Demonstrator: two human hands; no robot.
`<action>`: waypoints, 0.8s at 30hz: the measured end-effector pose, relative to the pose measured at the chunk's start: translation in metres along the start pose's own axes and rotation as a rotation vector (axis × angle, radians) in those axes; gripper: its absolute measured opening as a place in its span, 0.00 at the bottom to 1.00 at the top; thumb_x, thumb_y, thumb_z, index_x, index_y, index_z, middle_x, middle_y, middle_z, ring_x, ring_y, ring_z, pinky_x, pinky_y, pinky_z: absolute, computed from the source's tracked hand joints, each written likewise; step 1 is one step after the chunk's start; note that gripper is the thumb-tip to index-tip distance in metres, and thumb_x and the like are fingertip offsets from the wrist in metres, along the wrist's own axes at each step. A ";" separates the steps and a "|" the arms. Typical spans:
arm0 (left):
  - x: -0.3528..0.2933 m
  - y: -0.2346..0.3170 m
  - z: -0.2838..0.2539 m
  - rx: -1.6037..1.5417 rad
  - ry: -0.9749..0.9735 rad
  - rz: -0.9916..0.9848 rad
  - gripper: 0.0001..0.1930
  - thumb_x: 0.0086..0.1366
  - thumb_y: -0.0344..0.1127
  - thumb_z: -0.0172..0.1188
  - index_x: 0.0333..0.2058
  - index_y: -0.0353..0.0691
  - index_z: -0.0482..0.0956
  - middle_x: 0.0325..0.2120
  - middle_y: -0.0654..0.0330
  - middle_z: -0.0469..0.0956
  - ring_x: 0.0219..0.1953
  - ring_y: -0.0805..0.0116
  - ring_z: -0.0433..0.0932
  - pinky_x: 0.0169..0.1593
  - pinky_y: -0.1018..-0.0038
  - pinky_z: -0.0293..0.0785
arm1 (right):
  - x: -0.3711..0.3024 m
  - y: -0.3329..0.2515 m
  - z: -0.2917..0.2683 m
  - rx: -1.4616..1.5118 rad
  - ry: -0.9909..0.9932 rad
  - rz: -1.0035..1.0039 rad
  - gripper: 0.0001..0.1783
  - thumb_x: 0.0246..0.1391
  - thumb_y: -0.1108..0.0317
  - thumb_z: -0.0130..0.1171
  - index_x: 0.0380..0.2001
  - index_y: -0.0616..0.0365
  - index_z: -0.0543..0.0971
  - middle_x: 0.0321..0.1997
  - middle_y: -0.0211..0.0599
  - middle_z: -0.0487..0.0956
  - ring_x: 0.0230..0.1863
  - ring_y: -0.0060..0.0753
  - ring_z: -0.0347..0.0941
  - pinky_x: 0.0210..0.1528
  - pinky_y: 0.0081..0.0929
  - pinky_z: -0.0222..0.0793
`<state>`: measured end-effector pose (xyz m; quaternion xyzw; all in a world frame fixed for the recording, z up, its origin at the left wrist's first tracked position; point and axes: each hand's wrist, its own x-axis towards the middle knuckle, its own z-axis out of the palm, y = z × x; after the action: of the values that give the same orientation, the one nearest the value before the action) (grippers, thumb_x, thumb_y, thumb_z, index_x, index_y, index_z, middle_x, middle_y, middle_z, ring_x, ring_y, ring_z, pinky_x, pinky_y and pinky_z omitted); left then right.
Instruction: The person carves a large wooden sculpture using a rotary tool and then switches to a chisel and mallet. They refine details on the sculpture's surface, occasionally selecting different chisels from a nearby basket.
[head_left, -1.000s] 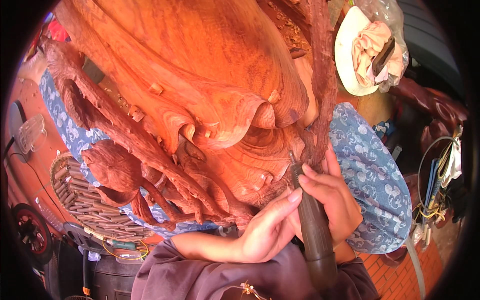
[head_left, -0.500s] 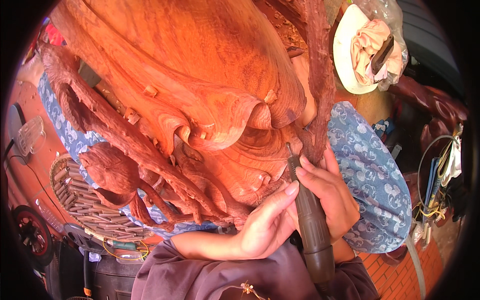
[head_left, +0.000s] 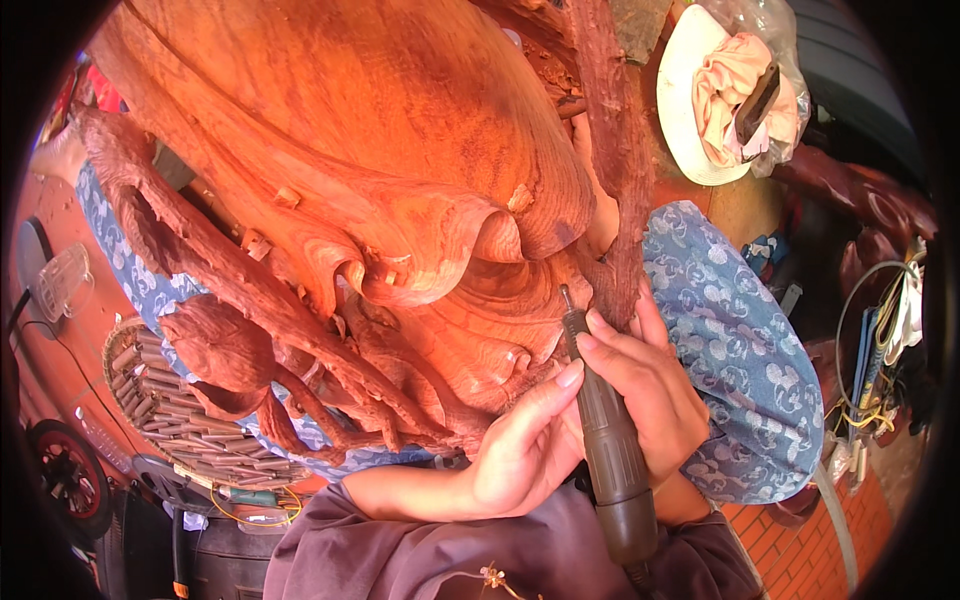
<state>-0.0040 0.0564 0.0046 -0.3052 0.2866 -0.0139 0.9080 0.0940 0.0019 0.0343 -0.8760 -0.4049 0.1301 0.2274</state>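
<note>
"Where's the rotary tool?"

"At the wooden carving's lower right; whether its tip touches, I can't tell. The left hand and right hand pinch the tool's body between them."

"Doing it well?"

"Light pressure along the grain, I'd judge."

"Textures?"

"Smooth, striped orange folds across the carving's middle; rough, knobbly branches along its sides."

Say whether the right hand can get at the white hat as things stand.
Probably not directly: the right hand is on the dark handheld tool, and the blue-patterned trouser leg lies between it and the white hat.
</note>
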 end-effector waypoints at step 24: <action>-0.026 -0.006 -0.015 0.645 -0.220 0.085 0.18 0.73 0.37 0.48 0.56 0.35 0.67 0.43 0.57 0.75 0.42 0.71 0.77 0.45 0.74 0.75 | -0.022 0.025 -0.039 0.295 -0.181 -0.216 0.16 0.50 0.64 0.67 0.40 0.60 0.80 0.45 0.42 0.82 0.57 0.57 0.73 0.57 0.50 0.72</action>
<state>-0.0328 0.0487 0.0120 0.0100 0.1805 -0.0330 0.9830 0.1115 -0.0405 0.0562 -0.7694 -0.4919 0.2413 0.3284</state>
